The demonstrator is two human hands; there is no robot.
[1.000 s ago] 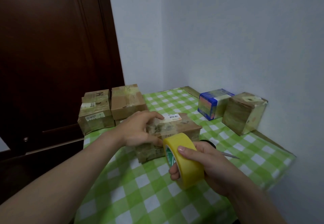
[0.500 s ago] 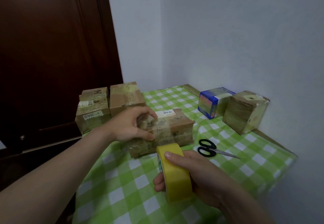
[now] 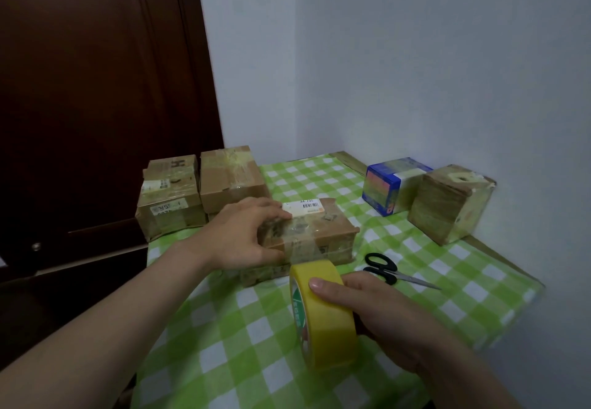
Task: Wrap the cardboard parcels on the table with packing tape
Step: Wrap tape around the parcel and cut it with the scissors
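Note:
A flat cardboard parcel (image 3: 319, 236) with a white label lies in the middle of the green checked table (image 3: 243, 338). My left hand (image 3: 243, 236) grips its left end, fingers over the top and thumb on the front face. A band of tape crosses the parcel beside that hand. My right hand (image 3: 367, 309) holds a yellow roll of packing tape (image 3: 323, 312) upright just in front of the parcel, fingers curled over its rim.
Black scissors (image 3: 383, 268) lie right of the parcel. Two taped cardboard boxes (image 3: 172, 200) (image 3: 230, 178) stand at the back left. A blue box (image 3: 383, 188) and a taped cube box (image 3: 447, 204) stand by the right wall. A dark wooden door is beyond the table's left edge.
The yellow roll in my right hand has come back toward me and lower, away from the parcel. The scissors, hidden before, now show. My left hand stays on the parcel.

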